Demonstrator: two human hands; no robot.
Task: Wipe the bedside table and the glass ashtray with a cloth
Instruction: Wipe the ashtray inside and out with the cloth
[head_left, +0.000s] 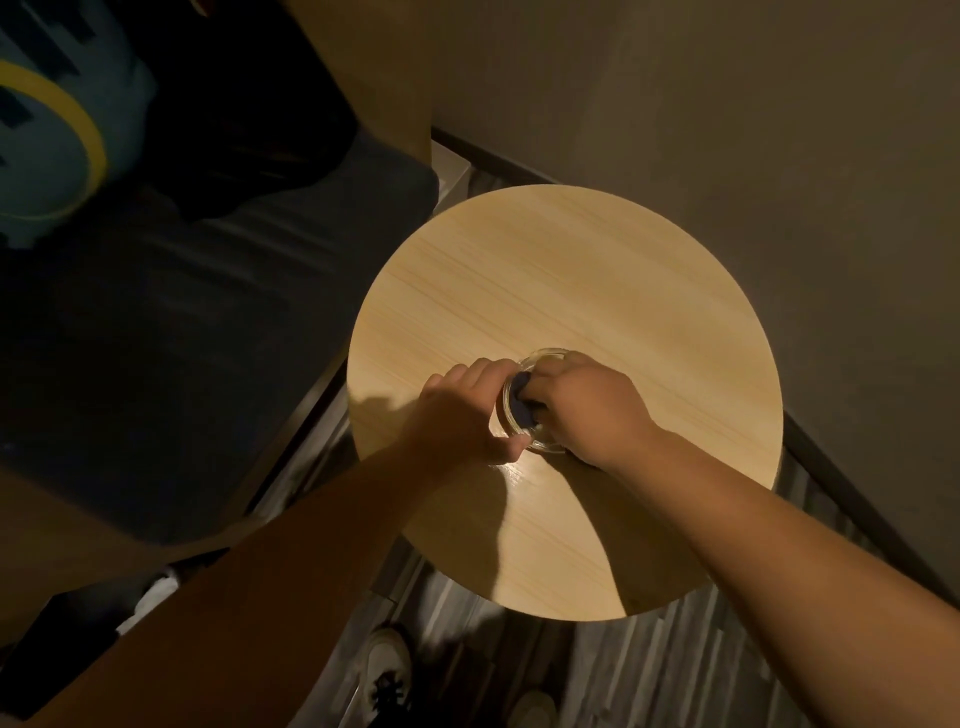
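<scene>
I see the glass ashtray (535, 402) on the round bedside table (571, 270), nearer its front edge. Left hand (460, 413) curls around the ashtray's left rim, fingers closed on it. Right hand (587, 408) pinches a dark cloth (521, 402), pressed inside the bowl. Shoes (387, 670) on the floor below.

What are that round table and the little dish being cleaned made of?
Round table: pale wood or wood-look laminate, going by the straight grain lines and a soft sheen. Ashtray: clear glass, since the tabletop shows through its shiny rim. Cloth: dark, probably fabric.
</scene>
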